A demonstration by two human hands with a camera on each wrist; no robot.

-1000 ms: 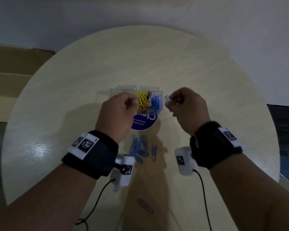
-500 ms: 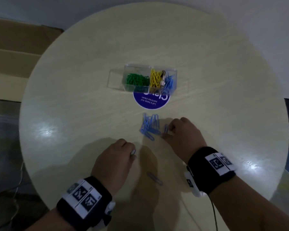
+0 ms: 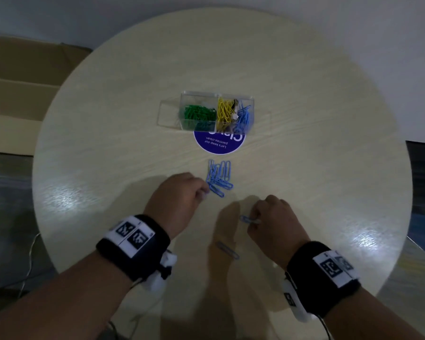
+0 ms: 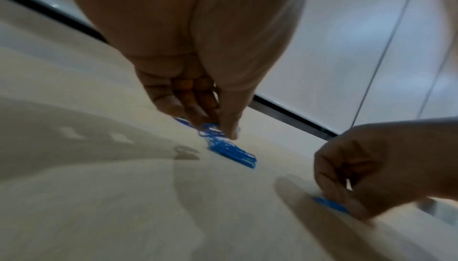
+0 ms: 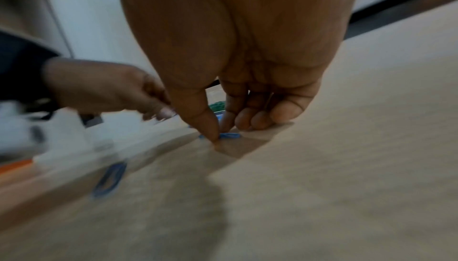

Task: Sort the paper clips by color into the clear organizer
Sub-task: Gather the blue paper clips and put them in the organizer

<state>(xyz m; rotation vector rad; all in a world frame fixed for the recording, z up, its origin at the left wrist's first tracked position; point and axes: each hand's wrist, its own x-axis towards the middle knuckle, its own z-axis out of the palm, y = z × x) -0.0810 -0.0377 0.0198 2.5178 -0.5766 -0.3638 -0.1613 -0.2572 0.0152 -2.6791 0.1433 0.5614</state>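
The clear organizer (image 3: 252,100) stands at the table's middle with green clips (image 3: 198,113), yellow clips (image 3: 225,109) and blue clips (image 3: 244,117) in separate compartments. A pile of blue clips (image 3: 219,176) (image 4: 234,153) lies in front of it. My left hand (image 3: 205,192) (image 4: 216,130) is at the pile's near left corner, where thumb and fingers pinch one blue clip (image 4: 207,129). Lower to the right, my right hand (image 3: 252,220) (image 5: 220,134) pinches a single blue clip (image 3: 245,219) (image 5: 231,136) against the tabletop. One more clip (image 3: 227,250) lies alone between my wrists.
The round pale wood table (image 3: 329,143) carries a purple round sticker (image 3: 219,143) just in front of the organizer. A clear lid (image 3: 168,114) lies at the organizer's left side. Cardboard boxes (image 3: 17,77) sit beyond the table's left edge.
Both hands came back from the organizer to the loose clips. Since half a second ago the left hand reached forward to the pile and the right hand drew back from it with one clip.
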